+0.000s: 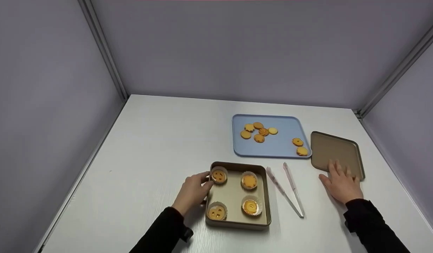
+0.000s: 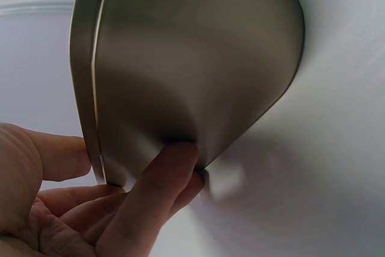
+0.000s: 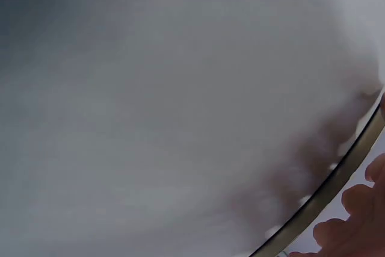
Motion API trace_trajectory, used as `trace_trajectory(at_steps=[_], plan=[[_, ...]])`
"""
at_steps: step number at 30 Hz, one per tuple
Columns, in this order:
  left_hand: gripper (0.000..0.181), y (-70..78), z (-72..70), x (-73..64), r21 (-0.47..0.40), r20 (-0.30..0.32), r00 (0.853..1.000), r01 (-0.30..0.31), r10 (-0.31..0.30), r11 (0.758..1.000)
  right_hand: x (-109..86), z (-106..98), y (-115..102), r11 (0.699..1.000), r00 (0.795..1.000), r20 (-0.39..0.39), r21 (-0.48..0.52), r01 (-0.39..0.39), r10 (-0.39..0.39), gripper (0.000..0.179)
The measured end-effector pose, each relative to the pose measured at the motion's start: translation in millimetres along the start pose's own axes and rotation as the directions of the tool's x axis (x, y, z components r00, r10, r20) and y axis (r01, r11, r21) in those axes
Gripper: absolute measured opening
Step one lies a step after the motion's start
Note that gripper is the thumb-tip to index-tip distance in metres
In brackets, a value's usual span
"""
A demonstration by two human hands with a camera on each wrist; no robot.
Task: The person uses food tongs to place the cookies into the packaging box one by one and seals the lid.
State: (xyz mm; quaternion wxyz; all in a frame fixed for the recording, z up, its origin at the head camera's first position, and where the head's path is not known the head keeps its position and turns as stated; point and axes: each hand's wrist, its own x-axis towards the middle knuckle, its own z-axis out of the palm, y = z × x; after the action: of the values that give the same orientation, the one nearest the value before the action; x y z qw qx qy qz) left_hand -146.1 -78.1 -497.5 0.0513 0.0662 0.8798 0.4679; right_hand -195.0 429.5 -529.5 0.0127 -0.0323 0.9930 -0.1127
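Note:
My left hand [image 1: 192, 189] grips the left wall of a square bronze tin box [image 1: 237, 225], with the thumb at the rim. In the left wrist view the fingertips of the left hand [image 2: 90, 215] press on the side of the box [image 2: 198, 58]. Inside it, small cookies in pleated paper cups [image 1: 249, 180] sit near the corners. At the right, my right hand [image 1: 344, 184] lies with fingers spread over the near edge of a bronze lid [image 1: 334, 151]. The right wrist view catches the lid's rim [image 3: 325, 194] beside the fingertips [image 3: 356, 199].
A blue tray [image 1: 283, 140] stands behind the box, its right corner close to the lid. It carries several loose cookies [image 1: 259, 138]. Between the box and the right hand lie clear tongs [image 1: 294, 189], spread apart. Grey panels [image 1: 237, 52] enclose the white table [image 1: 149, 147].

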Motion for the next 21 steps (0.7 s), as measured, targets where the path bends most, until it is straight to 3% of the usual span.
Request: trace_trajectory(at_steps=[11, 21], plan=[[0.042, 0.6, -0.1, -0.4, -0.015, 0.01, 1.0, -0.008, 0.008, 1.0, -4.1, -7, 4, 0.998, 1.0, 0.014, -0.06, 0.004, -0.003, 0.06], [0.042, 1.2, 0.2, -1.0, -0.028, 0.018, 1.0, 0.012, -0.012, 1.0, -4.2, -19, -2, 0.98, 0.979, -0.11, -0.126, 0.156, -0.17, 0.013]])
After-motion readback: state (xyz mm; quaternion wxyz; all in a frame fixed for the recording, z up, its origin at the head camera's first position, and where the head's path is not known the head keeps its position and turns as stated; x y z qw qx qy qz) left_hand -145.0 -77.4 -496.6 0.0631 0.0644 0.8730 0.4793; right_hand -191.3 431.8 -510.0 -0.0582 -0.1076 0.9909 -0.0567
